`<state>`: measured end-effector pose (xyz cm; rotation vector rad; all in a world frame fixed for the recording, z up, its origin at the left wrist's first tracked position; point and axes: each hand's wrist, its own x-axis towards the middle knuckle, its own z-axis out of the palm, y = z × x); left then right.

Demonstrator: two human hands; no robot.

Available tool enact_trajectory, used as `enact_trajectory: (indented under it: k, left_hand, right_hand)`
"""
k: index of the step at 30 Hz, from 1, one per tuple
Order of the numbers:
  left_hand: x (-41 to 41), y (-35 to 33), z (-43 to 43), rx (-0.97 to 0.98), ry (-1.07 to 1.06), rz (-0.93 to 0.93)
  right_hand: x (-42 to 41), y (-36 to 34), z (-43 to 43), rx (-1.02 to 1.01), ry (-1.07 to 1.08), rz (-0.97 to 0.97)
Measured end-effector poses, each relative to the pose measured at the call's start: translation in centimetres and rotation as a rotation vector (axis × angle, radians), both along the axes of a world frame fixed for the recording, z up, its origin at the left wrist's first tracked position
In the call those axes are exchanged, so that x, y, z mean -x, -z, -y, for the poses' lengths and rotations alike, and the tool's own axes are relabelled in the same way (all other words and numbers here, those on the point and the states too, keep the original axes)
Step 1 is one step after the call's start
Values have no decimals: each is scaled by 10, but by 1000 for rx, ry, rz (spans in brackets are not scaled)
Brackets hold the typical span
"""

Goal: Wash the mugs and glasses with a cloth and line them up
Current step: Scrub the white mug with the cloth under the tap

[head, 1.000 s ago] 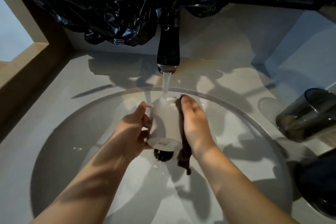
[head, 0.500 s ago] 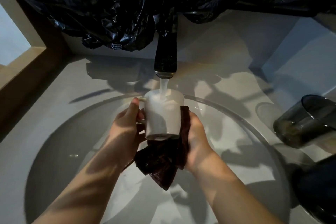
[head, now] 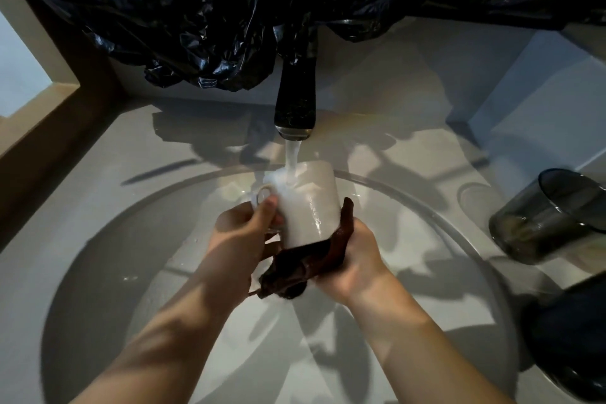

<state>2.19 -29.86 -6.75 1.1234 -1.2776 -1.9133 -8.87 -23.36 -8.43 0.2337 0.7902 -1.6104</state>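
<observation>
Basin (head: 82, 289): round and pale, sunk into the bench; both forearms reach over its near rim toward the middle.
Dark vessel (head: 577, 341): at the right edge, beside the basin, partly cut off by the frame; its kind cannot be told.
Right hand (head: 357, 259): cupped with the palm up, gripping the cloth and pressing it against the mug's base and right wall.
Cloth (head: 305, 267): dark brown and wet; it is bunched between the right palm and the mug, with a loose fold hanging below the mug over the basin.
Left hand (head: 244, 229): fingers curled round the mug's handle on its left side, thumb laid up along the handle.
Mug (head: 308, 207): white, held above the basin between the two hands; its base is toward the viewer and its mouth toward the tap, slightly tilted, and its wall glistens.
Glass (head: 551, 216): smoky grey tumbler standing on the bench to the right of the basin, well apart from the hands.
Water (head: 292, 157): a white stream that falls onto the mug's far end, near the handle.
Tap (head: 295, 102): dark spout directly above the mug.
Bench (head: 114, 147): pale surface around the basin, crossed by shadows.
Plastic sheet (head: 262, 10): black and crumpled; it hangs across the top of the view, and its lower edge covers the root of the tap.
</observation>
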Motion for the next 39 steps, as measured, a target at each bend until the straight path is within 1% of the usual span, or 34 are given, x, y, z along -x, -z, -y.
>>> enact_trajectory:
  k: [2, 5, 7, 9, 10, 13, 17, 19, 22, 25, 28, 31, 35, 37, 39]
  left_hand:
    - [-4, -1, 3, 12, 39, 18]
    - [-18, -7, 9, -82, 152, 80]
    - [-27, -12, 12, -109, 173, 123]
    - [-29, -15, 12, -119, 151, 151]
    - [-28, -15, 12, -140, 117, 161]
    - [-28, -10, 11, -222, 5, 161]
    - [-37, -5, 13, -256, -1, 49]
    - [-39, -6, 13, -256, 9, 27]
    - [-40, -13, 11, -219, 64, 82]
    - [-40, -25, 4, -202, 117, 145]
    - [-40, -37, 0, -93, 129, 338]
    - [-42, -46, -1, 110, 220, 545]
    - [-44, -63, 0, 363, 387, 789]
    - [-43, -72, 1, 482, 496, 911]
    - [-42, -79, 3, 643, 618, 1029]
  right_hand:
    - [0, 0, -1, -92, -16, 1]
    - [3, 14, 0, -271, -56, -48]
    - [3, 25, 0, -397, -63, -174]
    - [3, 35, -2, -496, -87, -378]
    - [2, 37, -3, -521, -113, -450]
    - [-5, 27, -7, -534, -173, -593]
    - [-3, 10, -13, -560, -262, -734]
    - [-3, 2, -17, -574, -300, -770]
    - [-4, -8, -27, -571, -324, -777]
    - [-6, -17, -41, -544, -314, -836]
    - [-9, -25, -54, -520, -299, -910]
    - [-12, -29, -63, -527, -335, -1009]
    - [-10, -38, -69, -508, -408, -1082]
    - [-8, -43, -71, -488, -441, -1095]
    - [-4, -47, -71, -468, -485, -1108]
